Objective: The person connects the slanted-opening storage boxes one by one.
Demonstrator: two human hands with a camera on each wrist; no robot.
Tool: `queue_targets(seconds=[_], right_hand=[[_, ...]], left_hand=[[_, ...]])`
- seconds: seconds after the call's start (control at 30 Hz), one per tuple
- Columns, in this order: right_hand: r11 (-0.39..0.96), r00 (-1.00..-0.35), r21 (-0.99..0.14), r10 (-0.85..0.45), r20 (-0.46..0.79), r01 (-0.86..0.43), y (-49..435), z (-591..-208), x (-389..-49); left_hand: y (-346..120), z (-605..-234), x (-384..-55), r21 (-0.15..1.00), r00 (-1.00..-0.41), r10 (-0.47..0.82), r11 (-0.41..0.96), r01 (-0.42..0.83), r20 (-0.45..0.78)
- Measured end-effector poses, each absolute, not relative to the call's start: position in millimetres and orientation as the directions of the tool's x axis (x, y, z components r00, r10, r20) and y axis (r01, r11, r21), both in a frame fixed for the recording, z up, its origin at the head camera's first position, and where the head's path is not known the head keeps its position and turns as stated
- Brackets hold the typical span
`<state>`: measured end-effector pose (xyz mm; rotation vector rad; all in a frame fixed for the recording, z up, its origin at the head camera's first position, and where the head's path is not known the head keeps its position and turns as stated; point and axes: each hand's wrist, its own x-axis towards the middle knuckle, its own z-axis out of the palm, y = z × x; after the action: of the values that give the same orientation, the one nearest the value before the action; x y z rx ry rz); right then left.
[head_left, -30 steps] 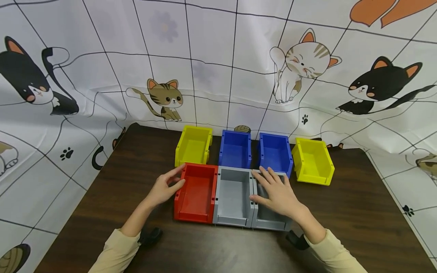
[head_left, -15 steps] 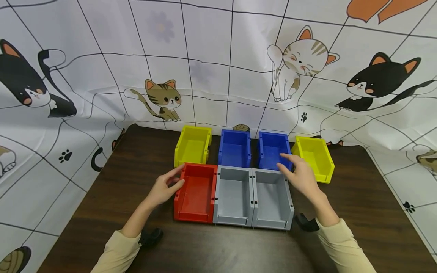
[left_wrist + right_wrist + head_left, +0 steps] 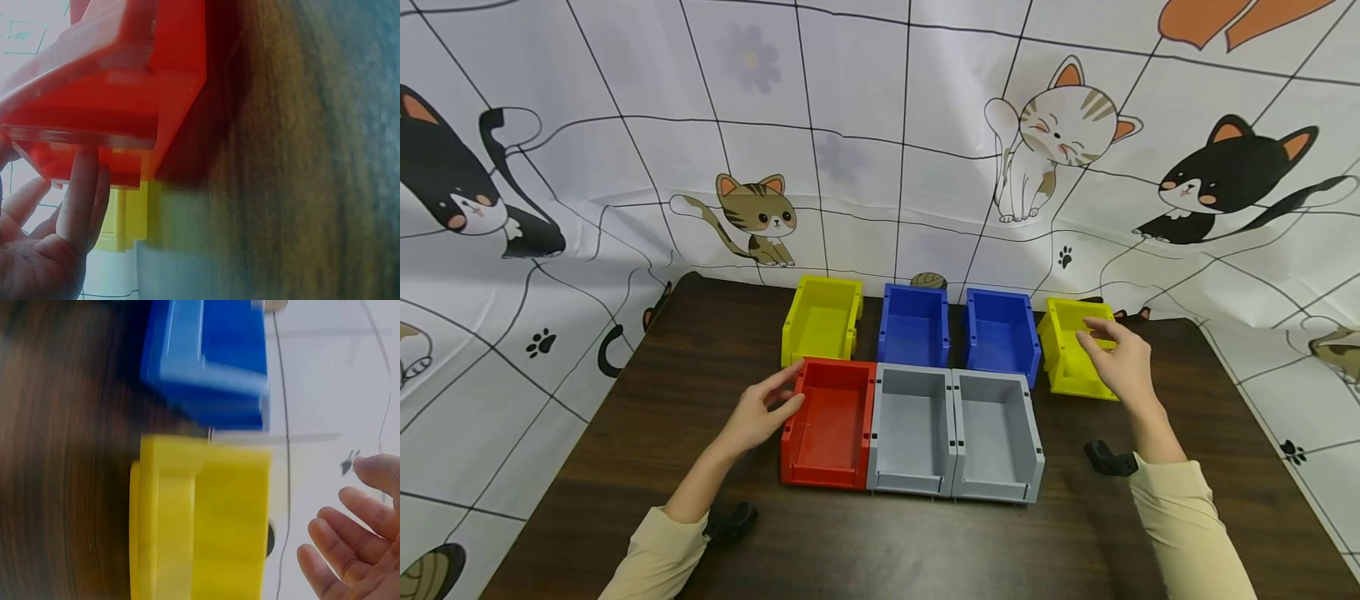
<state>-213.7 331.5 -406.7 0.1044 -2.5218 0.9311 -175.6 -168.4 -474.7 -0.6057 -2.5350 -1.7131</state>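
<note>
In the head view, my left hand (image 3: 756, 419) rests at the left wall of a red plastic storage bin (image 3: 831, 478), index finger near its back corner and thumb lower down. The left wrist view shows straight fingers (image 3: 78, 200) reaching up to the red bin's side (image 3: 100, 100). My right hand (image 3: 1123, 360) hovers over the right-hand yellow bin (image 3: 1057, 367), its fingers loosely bent and holding nothing. Beside the red bin, in one row, stand a middle grey bin (image 3: 913, 433) and a right grey bin (image 3: 996, 433).
Behind the front row stand a left yellow bin (image 3: 820, 321) and two blue bins (image 3: 914, 329). They sit on a dark wood table (image 3: 647, 400). A white cat-print cloth (image 3: 857, 167) hangs behind the table's back edge. Black straps (image 3: 1108, 460) circle both wrists.
My right hand has left the right grey bin and swung right, past the right blue bin, to above the right yellow bin. The left hand stays at the red bin.
</note>
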Motion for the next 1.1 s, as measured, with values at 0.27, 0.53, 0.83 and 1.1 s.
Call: queue_targets(seconds=[0.27, 0.53, 0.83, 1.1], right_hand=[[0.751, -0.920, -0.661, 0.250, 0.301, -0.013, 356.9, -411.2, -227.5], [0.719, -0.916, -0.678, 0.361, 0.175, 0.154, 375.5, -417.6, -241.4], [0.588, -0.880, -0.749, 0.476, 0.016, 0.304, 384.4, -429.6, -251.8], [0.483, -0.856, -0.802, 0.513, -0.067, 0.352, 391.3, -437.0, -257.3]], left_hand=[[-169.8, -474.1, -173.9, 0.896, -0.934, 0.288, 0.326, 0.302, 0.210], [-160.8, -440.6, -161.1, 0.884, -0.931, 0.295, 0.346, 0.313, 0.214], [-168.2, -470.6, -175.4, 0.870, -0.931, 0.280, 0.366, 0.330, 0.235], [-168.1, -468.5, -175.9, 0.876, -0.927, 0.293, 0.352, 0.330, 0.232]])
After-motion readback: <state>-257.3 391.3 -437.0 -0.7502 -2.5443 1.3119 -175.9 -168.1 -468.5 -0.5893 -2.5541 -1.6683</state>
